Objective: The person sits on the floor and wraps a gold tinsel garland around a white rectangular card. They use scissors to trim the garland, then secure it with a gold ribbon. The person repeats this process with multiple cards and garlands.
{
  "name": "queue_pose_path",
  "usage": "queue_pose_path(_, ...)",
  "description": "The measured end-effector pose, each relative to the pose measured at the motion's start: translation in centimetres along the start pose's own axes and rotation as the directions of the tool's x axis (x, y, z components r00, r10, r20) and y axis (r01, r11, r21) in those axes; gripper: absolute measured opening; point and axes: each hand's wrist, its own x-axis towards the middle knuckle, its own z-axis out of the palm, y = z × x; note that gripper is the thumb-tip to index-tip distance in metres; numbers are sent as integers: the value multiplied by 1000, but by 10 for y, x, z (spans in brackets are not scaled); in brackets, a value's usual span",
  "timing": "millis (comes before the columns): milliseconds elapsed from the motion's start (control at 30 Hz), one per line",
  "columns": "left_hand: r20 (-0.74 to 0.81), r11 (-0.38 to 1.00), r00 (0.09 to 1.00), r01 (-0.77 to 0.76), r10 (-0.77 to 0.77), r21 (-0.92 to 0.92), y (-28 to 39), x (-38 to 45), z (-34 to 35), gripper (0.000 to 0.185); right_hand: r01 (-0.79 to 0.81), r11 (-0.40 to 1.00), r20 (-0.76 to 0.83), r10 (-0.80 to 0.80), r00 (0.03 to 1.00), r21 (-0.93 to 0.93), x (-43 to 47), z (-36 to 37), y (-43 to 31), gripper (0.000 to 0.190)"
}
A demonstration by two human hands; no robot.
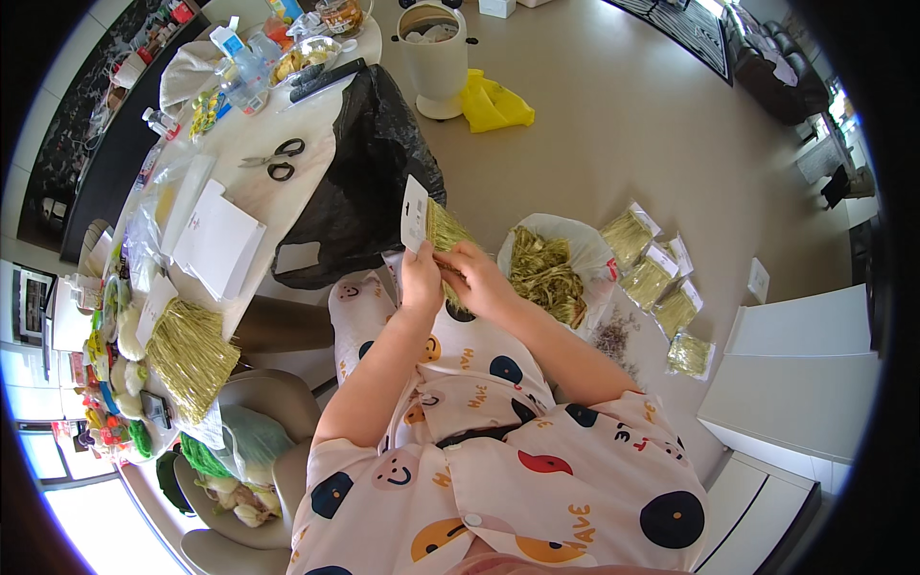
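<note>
My left hand (pixel 420 282) grips the lower end of a white header card (pixel 415 214) that has a hang slot at its top. Gold tinsel fringe (pixel 447 228) hangs off the card's right side, above my lap. The fingers of my right hand (pixel 480 282) pinch at the fringe close to the card; the exact hold is partly hidden. By my right forearm a white plastic bag (pixel 598 248) stands on the floor, filled with loose gold tinsel (pixel 550 277). Another carded bunch of gold fringe (pixel 190 356) lies over the table's near edge at left.
The table (pixel 287 208) at left carries black-handled scissors (pixel 277 159), white cards (pixel 219 241), bottles and food. A black plastic bag (pixel 359 172) drapes off its edge. Several packed tinsel bundles (pixel 650 277) lie on the floor at right, near a white cabinet (pixel 798 366). A bin (pixel 435 65) stands ahead.
</note>
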Motion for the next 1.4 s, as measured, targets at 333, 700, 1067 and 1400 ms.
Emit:
queue_pose_path(333,7,933,969,-240,247,270,46,-3,-34,36,-182,983,271,175,947,0,-33,-38,41,14)
queue_pose_path(700,-58,978,982,-170,177,120,107,-35,-42,32,-226,973,250,210,945,37,-22,-71,1,12)
queue_pose_path(1067,68,953,989,-148,134,266,132,-60,-54,32,32,983,175,0,985,-182,54,-127,-120,17)
queue_pose_path(1400,307,958,951,-65,-25,281,107,-55,-70,36,-85,986,111,101,989,-140,78,-110,-45,13)
